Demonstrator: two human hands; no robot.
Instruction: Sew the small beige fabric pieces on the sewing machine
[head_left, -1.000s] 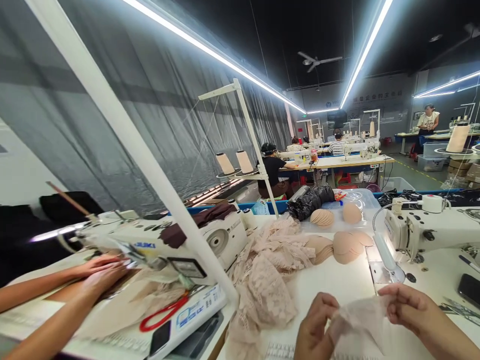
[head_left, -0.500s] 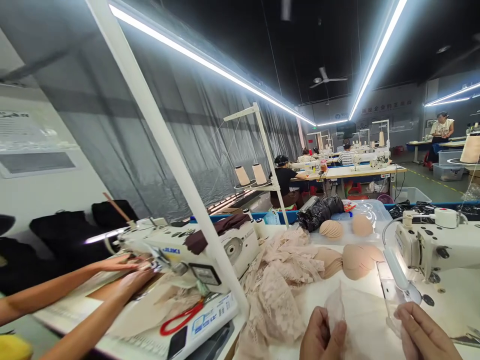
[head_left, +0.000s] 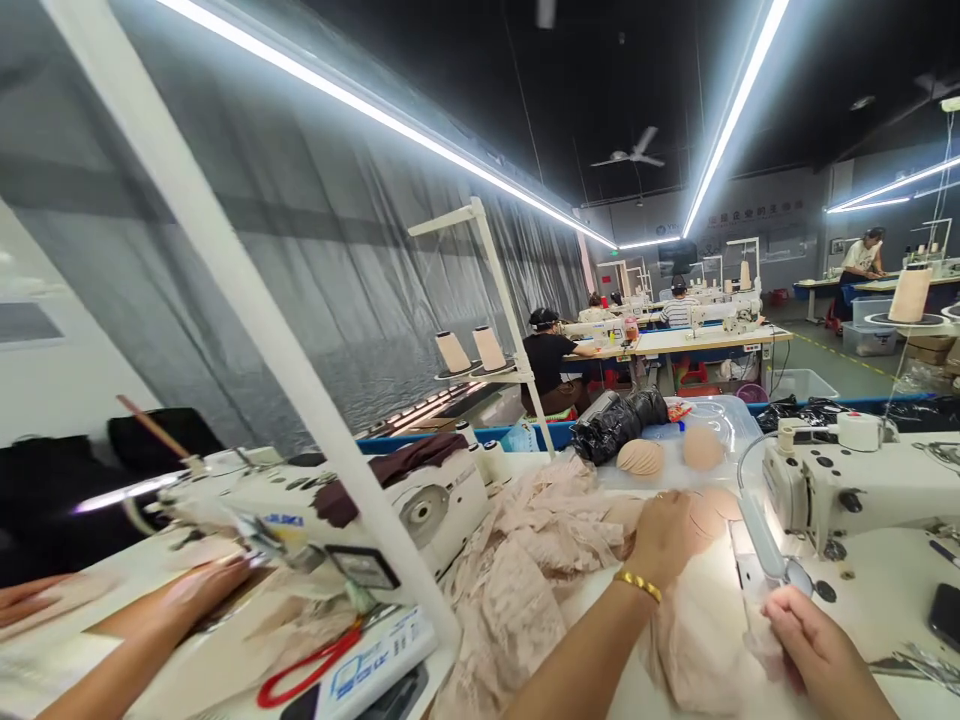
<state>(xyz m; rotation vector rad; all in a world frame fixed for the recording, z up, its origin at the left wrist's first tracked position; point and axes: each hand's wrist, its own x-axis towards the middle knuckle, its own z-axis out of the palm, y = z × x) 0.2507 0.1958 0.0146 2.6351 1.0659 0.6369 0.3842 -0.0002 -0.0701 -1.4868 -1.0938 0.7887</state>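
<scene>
My left hand (head_left: 664,530), with a gold bracelet at the wrist, reaches forward over the beige moulded cups (head_left: 716,512) on the table. Its fingertips are hidden behind the back of the hand, so I cannot make out whether they grip a cup. Beside the sewing machine (head_left: 814,485), my right hand (head_left: 810,635) pinches the edge of a thin, sheer beige fabric piece (head_left: 697,640). That piece drapes over the white tabletop below my left wrist. A heap of pale pink lace fabric (head_left: 517,560) lies just left of my left forearm.
At the left, a co-worker's hands (head_left: 202,590) work at another sewing machine (head_left: 285,510), near red-handled scissors (head_left: 307,670). A white post (head_left: 247,330) slants between the stations. Behind the cups stand a clear plastic bin (head_left: 739,425) and a black plastic bundle (head_left: 615,425).
My left hand has let go of the sheer fabric and moved forward to the cups. My right hand still pinches the fabric. The view has shifted right; a co-worker's hands have moved apart.
</scene>
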